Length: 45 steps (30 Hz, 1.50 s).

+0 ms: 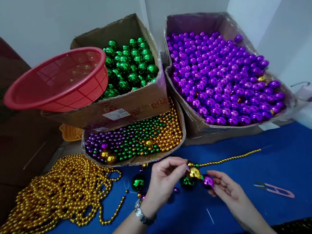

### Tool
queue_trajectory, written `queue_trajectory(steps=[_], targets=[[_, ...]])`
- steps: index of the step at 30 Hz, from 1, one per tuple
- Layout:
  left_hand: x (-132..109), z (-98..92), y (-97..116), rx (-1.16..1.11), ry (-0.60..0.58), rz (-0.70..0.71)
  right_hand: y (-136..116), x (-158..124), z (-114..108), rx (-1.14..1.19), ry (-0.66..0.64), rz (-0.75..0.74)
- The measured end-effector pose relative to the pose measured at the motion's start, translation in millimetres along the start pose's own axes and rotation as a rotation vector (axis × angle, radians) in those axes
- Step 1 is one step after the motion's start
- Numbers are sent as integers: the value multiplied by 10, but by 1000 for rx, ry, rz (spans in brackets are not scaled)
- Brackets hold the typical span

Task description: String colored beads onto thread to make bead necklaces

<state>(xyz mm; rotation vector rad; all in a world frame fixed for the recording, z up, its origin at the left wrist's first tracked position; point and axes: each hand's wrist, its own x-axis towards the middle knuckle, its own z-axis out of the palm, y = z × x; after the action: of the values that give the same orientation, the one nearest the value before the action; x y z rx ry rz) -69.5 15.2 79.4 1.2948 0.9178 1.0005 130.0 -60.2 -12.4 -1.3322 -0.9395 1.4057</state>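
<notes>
- Two-handed: pinching ball strand (201, 177) beside gold ball (194, 173) with left grip (166, 176), purple ball (208, 181) with right grip (229, 189)
- Held over blue counter (184, 220)
- Right, pink snips (277, 190); left, gold bead heap (65, 192)
- Behind, boxed green balls (131, 65)

Below centre, a shiny gold ball (194, 173) and a metallic purple ball (208, 181) show. The upper-left basket (81, 96) is red, the tabletop (186, 223) blue.

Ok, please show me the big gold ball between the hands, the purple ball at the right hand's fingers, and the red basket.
Big gold ball (194, 173): head view, middle of its front.
Purple ball (208, 181): head view, middle of its visible side.
Red basket (82, 94): head view, outer wall.
</notes>
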Motion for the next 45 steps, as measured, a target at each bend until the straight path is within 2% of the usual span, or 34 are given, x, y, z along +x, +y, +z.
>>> queue_trajectory(steps=[3,5,9,12,15,17,20,22,26,29,31,33,36,41,43,45], targets=[[-30,138,-101,155,-121,134,183,-6,-132,-100,-69,55],[-38,187,-130,274,-158,189,192,-16,-202,-274,-87,33],[-9,213,23,400,-164,228,-156,-63,-200,-611,-19,-195],[41,225,279,376,-177,237,-489,-92,-63,-632,-92,-332],[86,237,482,313,-170,246,-623,-92,58,-652,-182,-450],[103,240,501,245,-144,225,-613,-84,76,-667,-191,-473],[105,256,305,118,-128,176,-583,-88,32,-669,-158,-456],[95,290,67,155,-235,185,-596,-103,2,-648,-95,-399],[75,380,-418,527,-594,317,-649,-138,-1,-595,-30,-309],[60,397,-634,858,-671,363,-652,-141,-27,-471,-2,-256],[35,375,-692,1068,-666,370,-647,-123,-96,-323,97,-240],[-3,333,-708,1220,-642,356,-657,-93,-206,-137,237,-270],[-79,235,-730,1331,-600,317,-709,-47,-427,124,427,-325],[-196,-62,-747,1446,-545,170,-773,29,-791,296,632,-404],[-213,-203,-543,1427,-522,142,-752,58,-831,309,641,-395],[-202,-322,-118,1272,-520,218,-712,82,-773,286,576,-337]])
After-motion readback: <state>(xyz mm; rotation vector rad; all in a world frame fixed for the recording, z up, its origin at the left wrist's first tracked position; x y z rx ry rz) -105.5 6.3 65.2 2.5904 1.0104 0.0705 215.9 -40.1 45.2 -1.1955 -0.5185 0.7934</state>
